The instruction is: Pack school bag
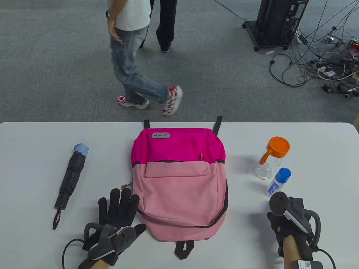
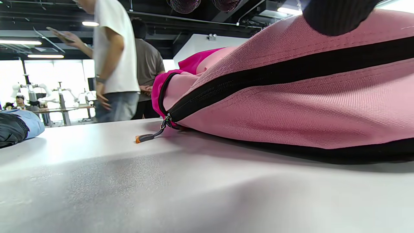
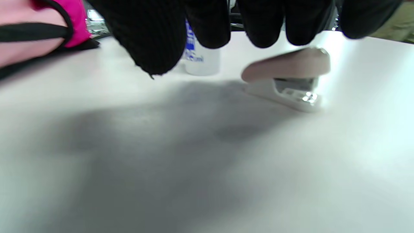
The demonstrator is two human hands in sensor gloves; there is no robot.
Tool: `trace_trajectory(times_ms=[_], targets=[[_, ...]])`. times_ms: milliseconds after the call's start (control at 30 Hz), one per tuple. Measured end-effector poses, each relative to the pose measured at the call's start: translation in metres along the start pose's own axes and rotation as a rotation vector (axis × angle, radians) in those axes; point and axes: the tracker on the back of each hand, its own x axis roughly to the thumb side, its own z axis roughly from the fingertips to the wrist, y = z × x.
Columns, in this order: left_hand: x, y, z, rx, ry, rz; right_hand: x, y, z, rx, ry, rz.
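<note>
A pink school bag [image 1: 179, 185] lies flat in the middle of the white table [image 1: 308, 145], its zips closed. It also shows in the left wrist view [image 2: 291, 106]. An orange zipper pull [image 2: 142, 139] lies on the table at the bag's left side. My left hand [image 1: 120, 204] lies open on the table at the bag's lower left corner, fingers spread. My right hand [image 1: 276, 220] hovers right of the bag, fingers hanging down and holding nothing. A pink and white stapler [image 3: 288, 77] lies just under them, hidden in the table view.
A folded dark umbrella [image 1: 71, 175] lies left of the bag. A clear bottle with an orange lid [image 1: 270, 159] and a blue-capped glue bottle [image 1: 277, 182] stand to the right, just beyond my right hand. People walk past the far edge [image 1: 131, 56].
</note>
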Motion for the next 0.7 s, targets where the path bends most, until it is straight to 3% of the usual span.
trace_trajectory(times_ms=[300,400,700], targets=[[0.000,-0.001,0.000,-0.005,-0.003,0.005,-0.015,0.013,-0.012,-0.060,0.131,-0.026],[0.000,-0.002,0.000,-0.008,-0.002,0.007,-0.020,0.019,-0.016,-0.027,0.143,-0.044],[0.002,-0.003,-0.001,-0.027,-0.004,0.011,-0.022,0.019,-0.019,-0.081,0.144,0.079]])
